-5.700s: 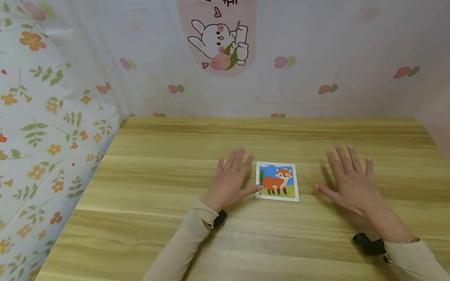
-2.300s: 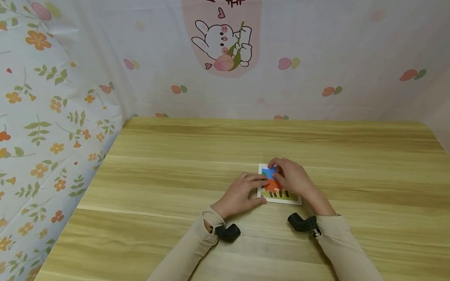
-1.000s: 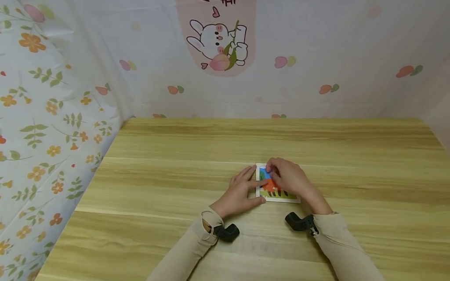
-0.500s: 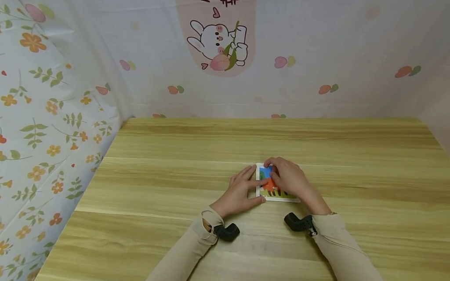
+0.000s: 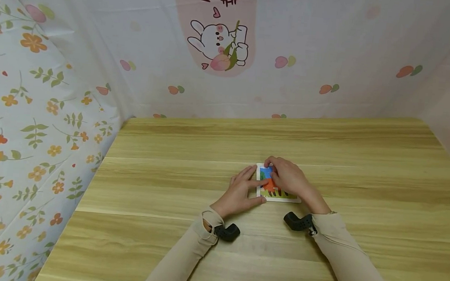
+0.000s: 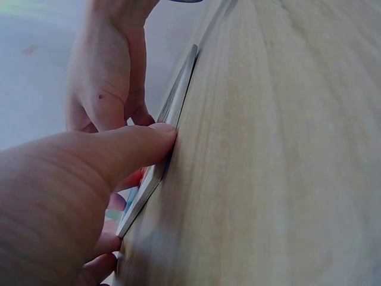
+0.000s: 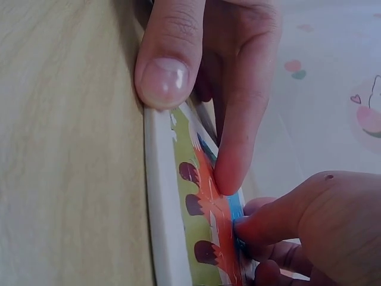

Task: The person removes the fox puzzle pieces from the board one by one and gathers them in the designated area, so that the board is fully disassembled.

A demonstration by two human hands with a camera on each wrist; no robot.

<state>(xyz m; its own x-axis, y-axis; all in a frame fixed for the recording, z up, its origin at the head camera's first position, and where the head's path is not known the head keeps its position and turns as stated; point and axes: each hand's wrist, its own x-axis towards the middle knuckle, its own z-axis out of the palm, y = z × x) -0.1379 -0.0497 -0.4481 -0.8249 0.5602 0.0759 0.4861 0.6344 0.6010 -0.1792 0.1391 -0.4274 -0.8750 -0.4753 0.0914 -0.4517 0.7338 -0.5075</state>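
Note:
A small square fox jigsaw puzzle (image 5: 269,192) with a white border lies flat on the wooden table; cut lines between its pieces show in the right wrist view. My left hand (image 5: 237,193) steadies its left side, thumb against the near edge, index finger laid over the picture, other fingers by the far left corner. My right hand (image 5: 291,179) covers the right part, fingers curled, index tip at the far border and thumb on the blue area. In the right wrist view, the right thumb (image 7: 268,229) presses on the blue strip. The fox's head is hidden under the right hand.
The wooden table (image 5: 168,153) surrounds the puzzle. A white cloth (image 5: 308,41) with a rabbit print hangs behind it, and a floral cloth (image 5: 38,143) hangs at the left. A black camera mount is strapped to each wrist.
Both hands first lay spread either side of the puzzle, then came in onto it. The left middle finger moved off the picture to the far left corner. During the last second the hands barely move.

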